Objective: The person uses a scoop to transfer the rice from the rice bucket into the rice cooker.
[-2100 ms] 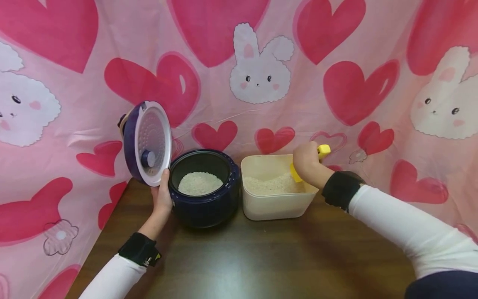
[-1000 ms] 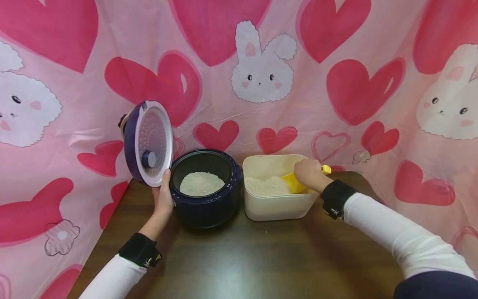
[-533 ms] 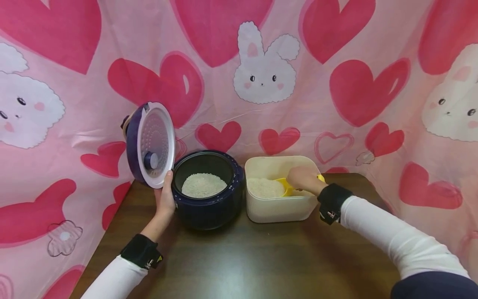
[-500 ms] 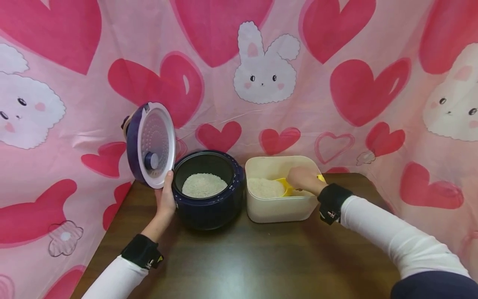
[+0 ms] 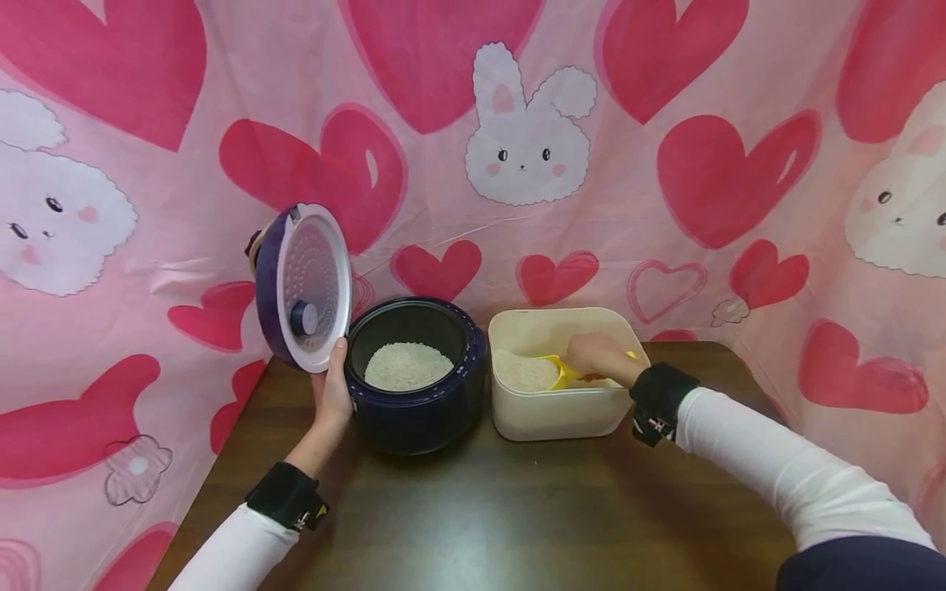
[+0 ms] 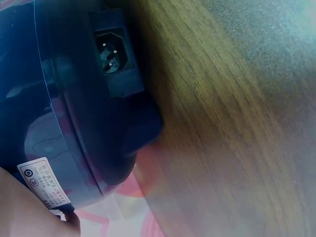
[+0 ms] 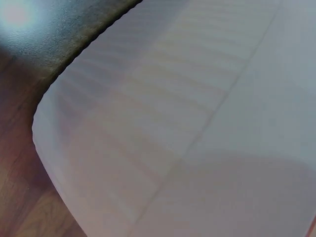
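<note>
My left hand [image 5: 331,402] holds the raised lid [image 5: 319,263] of a dark blue rice cooker [image 5: 417,427], thumb on its white rim. White rice [image 5: 410,367] lies in the cooker's black inner pot. To its right stands a cream plastic bin [image 5: 554,417] with more rice [image 5: 523,372] in it. Reaching inside the bin, my right hand [image 5: 594,355] grips a yellow scoop [image 5: 565,373], whose bowl is down in the rice. In the left wrist view, part of my left hand [image 6: 29,212] shows against the cooker. The bin's ribbed wall [image 7: 148,123] fills the right wrist view.
Cooker and bin stand side by side at the back of a dark wooden table [image 5: 473,517]. Behind them hangs a pink cloth [image 5: 517,230] with hearts and rabbits. A power socket [image 6: 112,52] and a label [image 6: 44,182] are on the cooker.
The scoop has gone from a steep stance on the bin's right side to lying lower in the rice, farther left. My left hand keeps holding the lid up; the head view has shifted slightly.
</note>
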`<state>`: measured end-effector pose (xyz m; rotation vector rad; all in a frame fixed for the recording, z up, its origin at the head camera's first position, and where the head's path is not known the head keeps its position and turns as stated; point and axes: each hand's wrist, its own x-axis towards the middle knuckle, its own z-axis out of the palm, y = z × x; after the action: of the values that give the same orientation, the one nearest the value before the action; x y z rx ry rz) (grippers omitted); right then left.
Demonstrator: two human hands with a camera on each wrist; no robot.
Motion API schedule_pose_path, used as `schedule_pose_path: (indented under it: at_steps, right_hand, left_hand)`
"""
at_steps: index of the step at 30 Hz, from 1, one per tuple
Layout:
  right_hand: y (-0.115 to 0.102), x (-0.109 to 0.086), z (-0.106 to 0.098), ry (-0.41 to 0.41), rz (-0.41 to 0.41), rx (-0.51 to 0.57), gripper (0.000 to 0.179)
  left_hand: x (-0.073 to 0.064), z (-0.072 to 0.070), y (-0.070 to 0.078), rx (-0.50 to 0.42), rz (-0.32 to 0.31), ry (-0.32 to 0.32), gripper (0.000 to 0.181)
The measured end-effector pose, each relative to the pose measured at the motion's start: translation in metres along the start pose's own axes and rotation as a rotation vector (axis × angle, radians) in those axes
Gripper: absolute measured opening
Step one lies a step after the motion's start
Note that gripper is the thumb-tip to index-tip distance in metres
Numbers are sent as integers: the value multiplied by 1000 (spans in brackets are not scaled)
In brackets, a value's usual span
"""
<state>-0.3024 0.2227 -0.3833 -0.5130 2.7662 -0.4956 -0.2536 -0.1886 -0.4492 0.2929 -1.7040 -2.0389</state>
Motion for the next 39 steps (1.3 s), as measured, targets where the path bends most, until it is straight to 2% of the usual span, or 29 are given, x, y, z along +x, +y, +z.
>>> schedule_pose_path:
  at_steps: [1,4,9,19,23,28,39]
  right_hand:
    - [-1,0,0,-15,43,23,27]
    - [-4,2,-1,-71,106,20,31]
    - [-7,4,-6,-124,162,-3,34]
    - [-1,-7,-22,-148,106,86,42]
    - [3,-10,-26,-158,117,123,46]
    - [7,-16,-28,-152,153,157,43]
    - [17,-31,-38,-89,141,324,33]
  left_hand:
    - [0,0,0,-1,0,-2,60]
    - [-1,1,-1,-9,3,6,59]
    - [-1,3,0,-37,19,13,57]
    - [-3,1,1,-33,5,7,58]
    - [-1,1,1,-21,19,0,58]
    - [-1,0,-1,-13,12,0,57]
    - [-3,0,3,-9,0,-2,58]
